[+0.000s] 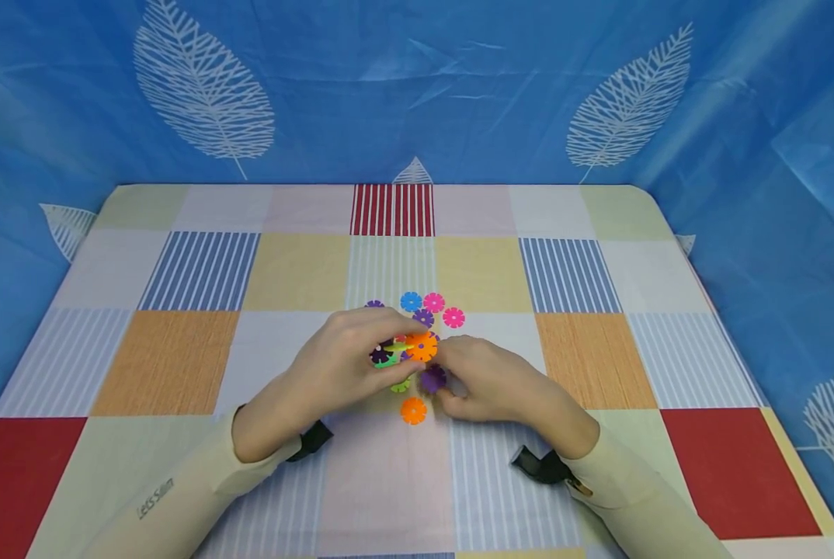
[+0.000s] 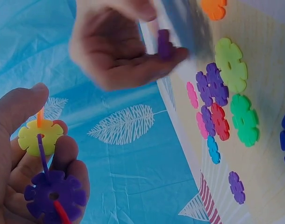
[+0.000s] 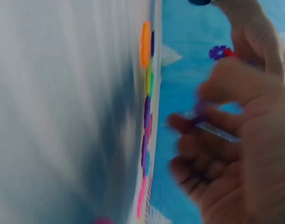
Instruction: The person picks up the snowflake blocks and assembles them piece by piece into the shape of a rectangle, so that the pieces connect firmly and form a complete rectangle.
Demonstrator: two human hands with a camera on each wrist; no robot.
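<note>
Gripping joined flower discs [image 2: 42,149], the left hand [image 1: 343,349] is just beside the right hand [image 1: 494,380], which pinches a purple disc [image 2: 165,46]. Between the hands, toward the wrists, lies a loose orange disc [image 1: 413,411]; just beyond the right hand, a pink disc [image 1: 454,317].

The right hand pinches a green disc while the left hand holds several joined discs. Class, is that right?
Not quite: the disc pinched by the right hand is purple, not green, as the left wrist view shows. The left hand does hold several joined discs.
</note>
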